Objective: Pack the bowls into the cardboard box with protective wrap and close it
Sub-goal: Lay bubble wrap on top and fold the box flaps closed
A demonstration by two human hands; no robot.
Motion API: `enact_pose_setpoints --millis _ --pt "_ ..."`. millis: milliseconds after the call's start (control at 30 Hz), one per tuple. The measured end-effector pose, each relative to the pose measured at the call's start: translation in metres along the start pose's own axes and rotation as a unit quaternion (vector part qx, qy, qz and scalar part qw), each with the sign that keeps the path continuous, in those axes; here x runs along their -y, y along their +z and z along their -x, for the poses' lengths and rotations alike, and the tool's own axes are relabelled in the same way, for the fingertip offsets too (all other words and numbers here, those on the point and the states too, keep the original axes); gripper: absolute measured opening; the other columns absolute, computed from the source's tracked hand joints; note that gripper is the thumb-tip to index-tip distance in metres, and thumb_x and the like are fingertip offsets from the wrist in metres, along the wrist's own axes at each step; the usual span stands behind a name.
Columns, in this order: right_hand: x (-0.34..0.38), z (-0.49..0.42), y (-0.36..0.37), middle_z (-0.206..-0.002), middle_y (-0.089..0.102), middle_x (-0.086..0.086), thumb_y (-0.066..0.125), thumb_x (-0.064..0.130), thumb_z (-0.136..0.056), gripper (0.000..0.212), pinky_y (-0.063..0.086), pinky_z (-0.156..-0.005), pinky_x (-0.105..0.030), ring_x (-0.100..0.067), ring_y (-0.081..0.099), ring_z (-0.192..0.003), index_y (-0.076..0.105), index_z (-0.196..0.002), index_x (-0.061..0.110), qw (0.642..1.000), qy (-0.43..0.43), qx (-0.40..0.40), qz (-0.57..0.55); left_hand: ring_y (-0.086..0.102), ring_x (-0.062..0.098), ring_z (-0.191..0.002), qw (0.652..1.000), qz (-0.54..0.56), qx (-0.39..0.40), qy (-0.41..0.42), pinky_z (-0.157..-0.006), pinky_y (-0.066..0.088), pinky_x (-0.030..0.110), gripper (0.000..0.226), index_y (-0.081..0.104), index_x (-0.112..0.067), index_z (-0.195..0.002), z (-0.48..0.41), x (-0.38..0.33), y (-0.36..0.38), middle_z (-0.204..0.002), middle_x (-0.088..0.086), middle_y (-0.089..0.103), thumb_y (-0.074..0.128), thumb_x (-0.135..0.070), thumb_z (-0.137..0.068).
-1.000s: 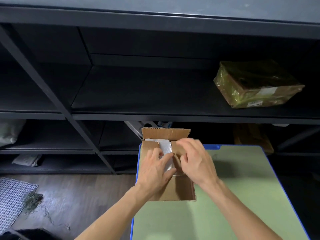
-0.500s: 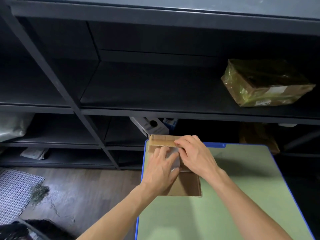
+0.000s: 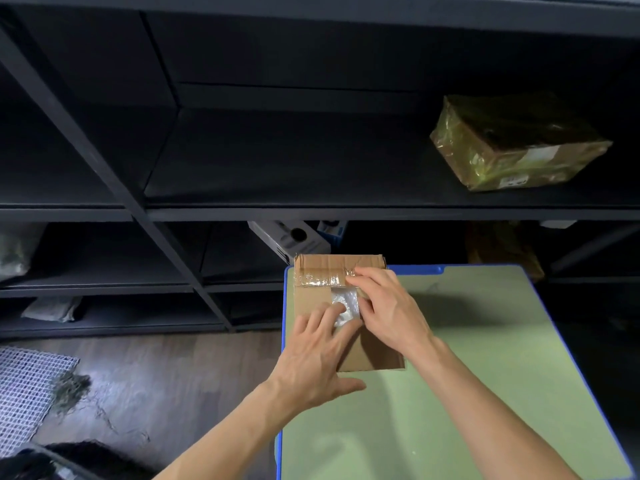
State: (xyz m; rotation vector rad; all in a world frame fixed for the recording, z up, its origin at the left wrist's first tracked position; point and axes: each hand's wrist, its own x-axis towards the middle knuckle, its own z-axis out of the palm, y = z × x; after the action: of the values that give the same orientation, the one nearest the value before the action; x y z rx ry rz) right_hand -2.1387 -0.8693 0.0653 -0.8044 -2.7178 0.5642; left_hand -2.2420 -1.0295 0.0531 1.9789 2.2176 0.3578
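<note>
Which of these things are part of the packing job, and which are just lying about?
In the job: cardboard box on the green table, protective wrap inside it, left hand and right hand on its flaps.
Lying about: wrapped parcel on the shelf, white box below, mesh mat on the floor.

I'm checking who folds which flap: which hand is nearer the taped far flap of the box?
Right. The right hand has fingertips on the taped far flap; the left hand lies nearer the person, fingers at the clear wrap.

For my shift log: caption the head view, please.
Left hand and right hand press cardboard box flaps down over clear wrap on the green table.
</note>
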Motion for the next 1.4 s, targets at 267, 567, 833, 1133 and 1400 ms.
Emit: enact_pose_setpoints --millis 267,567,833,1133,1400 --pt "0.011 -0.019 -0.038 -0.153 0.042 0.014 0.05 0.039 -0.101 0.041 0.029 -0.115 -0.032 -0.011 0.033 -0.14 0.055 -0.141 0.029 0.981 0.083 0.174 -0.014 0.051 0.019 -0.108 0.993 0.033 -0.103 0.051 -0.086 0.043 0.035 0.041 0.052 -0.027 -0.126 0.002 0.007 -0.024 -0.124 -0.004 0.052 0.048 -0.055 -0.096" --pt "0.019 -0.041 -0.065 -0.144 0.053 0.008 0.029 0.043 -0.105 0.038 0.039 -0.105 -0.042 -0.021 0.042 -0.134 0.066 -0.103 0.034 0.955 0.085 0.285 0.001 0.051 0.018 -0.098 0.988 0.02 -0.144 -0.054 -0.077 0.043 0.034 0.029 0.066 -0.024 -0.11 -0.036 0.039 -0.037 -0.107 -0.009 0.057 0.056 -0.046 -0.093" --pt "-0.005 -0.013 -0.03 -0.151 0.044 0.014 0.058 0.029 -0.098 0.049 0.038 -0.111 -0.033 -0.013 0.036 -0.135 0.048 -0.146 0.027 0.991 0.019 0.129 0.022 0.05 0.024 -0.123 0.989 0.007 -0.12 -0.089 -0.082 0.053 0.039 0.04 0.06 -0.021 -0.119 -0.054 0.051 -0.016 -0.13 -0.002 0.055 0.044 -0.051 -0.097" --pt "-0.021 0.01 -0.001 -0.163 0.027 0.0 0.039 0.067 -0.09 0.086 0.01 -0.123 -0.033 -0.019 0.018 -0.151 0.03 -0.156 0.012 0.988 -0.074 0.082 0.106 0.023 0.021 -0.15 0.983 -0.023 -0.028 -0.178 -0.102 0.042 0.043 0.044 0.045 -0.023 -0.126 -0.079 0.044 -0.011 -0.156 0.002 0.037 0.035 -0.057 -0.1" --pt "-0.02 0.018 0.007 -0.165 0.02 -0.008 0.028 0.068 -0.093 0.088 0.002 -0.121 -0.04 -0.024 0.011 -0.154 0.024 -0.157 0.008 0.979 -0.079 0.093 0.162 0.044 0.019 -0.127 0.98 -0.052 -0.06 -0.183 -0.092 0.044 0.041 0.039 0.047 -0.023 -0.116 -0.083 0.039 -0.007 -0.127 -0.005 0.053 0.037 -0.056 -0.1"
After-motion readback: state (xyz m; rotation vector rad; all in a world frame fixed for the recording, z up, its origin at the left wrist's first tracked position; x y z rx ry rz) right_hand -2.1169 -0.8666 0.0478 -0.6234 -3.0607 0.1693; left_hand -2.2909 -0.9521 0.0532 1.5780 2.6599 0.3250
